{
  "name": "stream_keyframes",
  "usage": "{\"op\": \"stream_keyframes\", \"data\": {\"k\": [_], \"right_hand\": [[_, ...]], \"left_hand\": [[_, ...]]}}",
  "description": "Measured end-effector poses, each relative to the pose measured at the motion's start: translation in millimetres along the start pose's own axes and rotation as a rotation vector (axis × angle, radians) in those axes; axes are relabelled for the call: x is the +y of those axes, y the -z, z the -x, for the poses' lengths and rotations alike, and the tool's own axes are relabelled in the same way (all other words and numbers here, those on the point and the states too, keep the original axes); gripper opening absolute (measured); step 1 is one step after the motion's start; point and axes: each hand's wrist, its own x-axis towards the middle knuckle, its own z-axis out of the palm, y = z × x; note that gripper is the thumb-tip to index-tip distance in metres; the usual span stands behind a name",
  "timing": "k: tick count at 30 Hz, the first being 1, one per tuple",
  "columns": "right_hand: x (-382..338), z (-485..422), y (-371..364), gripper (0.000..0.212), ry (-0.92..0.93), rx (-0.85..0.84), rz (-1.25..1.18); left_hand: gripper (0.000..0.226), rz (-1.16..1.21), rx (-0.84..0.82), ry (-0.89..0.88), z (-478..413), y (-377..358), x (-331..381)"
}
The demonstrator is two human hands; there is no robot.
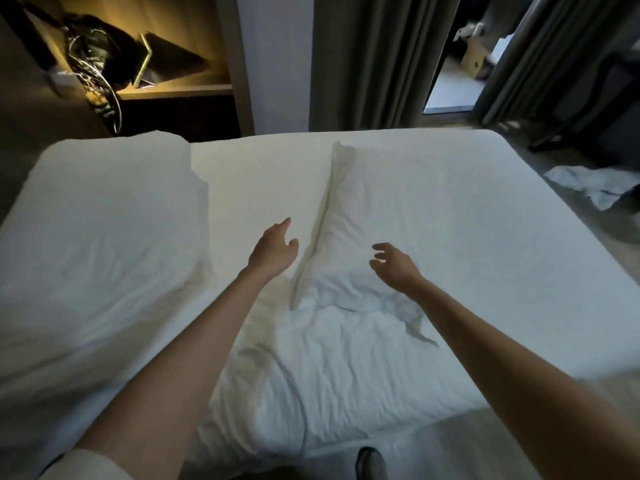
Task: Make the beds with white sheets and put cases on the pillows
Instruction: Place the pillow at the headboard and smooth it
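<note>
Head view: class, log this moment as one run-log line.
left hand: open, beside pillow | right hand: open, over pillow | contact: unclear | second pillow: left on bed

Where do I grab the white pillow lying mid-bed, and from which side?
Probably the near short end of the plump white pillow, a corner in each hand, coming from your side: it lies flat, pointing away, that end nearest the open left hand and right hand.
</note>
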Motion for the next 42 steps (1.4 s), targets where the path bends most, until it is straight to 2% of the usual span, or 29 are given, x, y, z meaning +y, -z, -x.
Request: {"op": "stream_keyframes", "data": {"k": [7, 14, 24, 33, 36, 40, 42], "right_hand": [[79.9, -29.2, 96.1, 0.044, -0.043, -0.037, -0.003], [115.3, -71.1, 128.6, 0.045, -0.114, -0.012, -0.035], [132.4, -152.9, 114.6, 0.057, -0.228, 0.002, -0.092], [163.0, -286.4, 93.7, 0.078, -0.374, 0.060, -0.249], [177.2, -335.4, 87.9, 0.086, -0.404, 0.014, -0.282], [199.0, -382.1, 78.9, 0.101, -0.369, -0.107, -0.258], [207.4, -402.8, 76.8, 0.109, -0.408, -0.119, -0.237]], "left_hand": [[0.057, 0.096, -0.012, 0.123, -28.9, -75.7, 82.7], [0.051, 0.103, -0.014, 0.121, -72.2, -104.9, 119.4], [0.053, 0.085, -0.070, 0.179, -152.3, -119.7, 103.9], [0.058, 0.190, -0.072, 0.327, -249.0, -165.9, 75.1], [0.064, 0.184, -0.077, 0.378, -294.9, -189.2, 63.7], [0.079, 0.024, -0.106, 0.515, -346.7, -222.3, 53.1], [0.088, 0.044, -0.118, 0.551, -364.2, -238.7, 43.9]]}}
